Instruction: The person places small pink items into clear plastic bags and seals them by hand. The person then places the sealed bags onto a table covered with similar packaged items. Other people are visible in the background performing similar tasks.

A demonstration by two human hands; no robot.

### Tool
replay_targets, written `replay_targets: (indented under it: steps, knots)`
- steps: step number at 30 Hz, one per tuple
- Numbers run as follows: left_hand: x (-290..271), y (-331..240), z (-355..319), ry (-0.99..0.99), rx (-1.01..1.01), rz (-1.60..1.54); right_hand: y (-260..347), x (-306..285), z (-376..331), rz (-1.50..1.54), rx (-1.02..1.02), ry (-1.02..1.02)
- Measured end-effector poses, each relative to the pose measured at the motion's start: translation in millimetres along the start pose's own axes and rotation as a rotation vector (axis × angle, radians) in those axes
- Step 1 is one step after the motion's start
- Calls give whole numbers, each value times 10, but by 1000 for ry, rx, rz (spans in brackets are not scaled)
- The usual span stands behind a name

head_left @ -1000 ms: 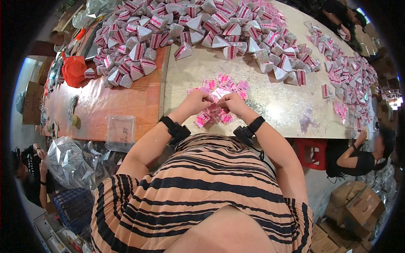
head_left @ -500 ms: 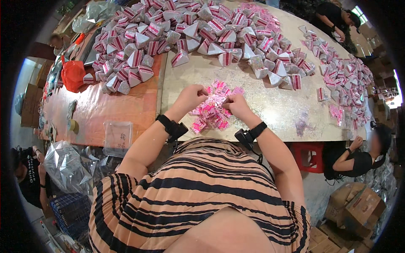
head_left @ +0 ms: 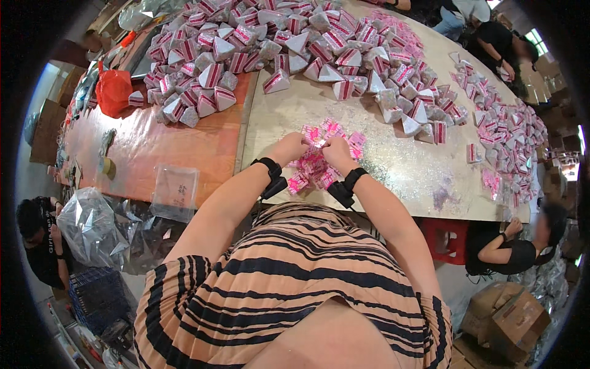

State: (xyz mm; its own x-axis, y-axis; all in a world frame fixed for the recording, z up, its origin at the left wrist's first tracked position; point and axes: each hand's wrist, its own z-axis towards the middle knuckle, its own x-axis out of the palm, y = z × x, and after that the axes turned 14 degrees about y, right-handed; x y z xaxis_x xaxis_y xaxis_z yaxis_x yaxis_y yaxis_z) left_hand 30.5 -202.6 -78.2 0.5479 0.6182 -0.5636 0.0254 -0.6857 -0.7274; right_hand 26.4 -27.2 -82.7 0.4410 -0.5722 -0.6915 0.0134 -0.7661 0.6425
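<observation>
A loose heap of small pink-and-white printed pieces (head_left: pixel 310 169) lies on the table in front of me; whether they are cards or packets I cannot tell. Over the heap, my left hand (head_left: pixel 291 147) and my right hand (head_left: pixel 338 152) meet closely, fingers pinched together. A small pale piece (head_left: pixel 318 142) shows between the fingertips, held from both sides, its kind too small to make out. Each wrist wears a black strap with a dark box. Beyond the hands rises a big pile of wedge-shaped white-and-pink packs (head_left: pixel 344 58), like cake slices in clear wrapping.
More wedge packs (head_left: pixel 507 135) cover the table's right side. To the left are a red plastic bag (head_left: pixel 114 92), a tape roll (head_left: pixel 107 166) and a clear bag (head_left: pixel 175 190) at the edge. Co-workers sit or stand around; a red stool (head_left: pixel 444 238) and cardboard boxes (head_left: pixel 510 320) stand right.
My hands have drawn together over the heap, fingertips now meeting at a pale piece. The whole view has shifted slightly.
</observation>
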Motion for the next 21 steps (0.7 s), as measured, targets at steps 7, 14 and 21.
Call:
replay_targets:
  steps: [7, 14, 21]
  knots:
    - [11, -42, -45, -30, 98, -207, -244, 109, 39, 828, 97, 260]
    - [-260, -585, -384, -56, 221, 6, 75, -410, -329, 1143, 149, 457]
    - [-402, -934, -442, -128, 377, 227, 181, -669, -411, 1171, 76, 560]
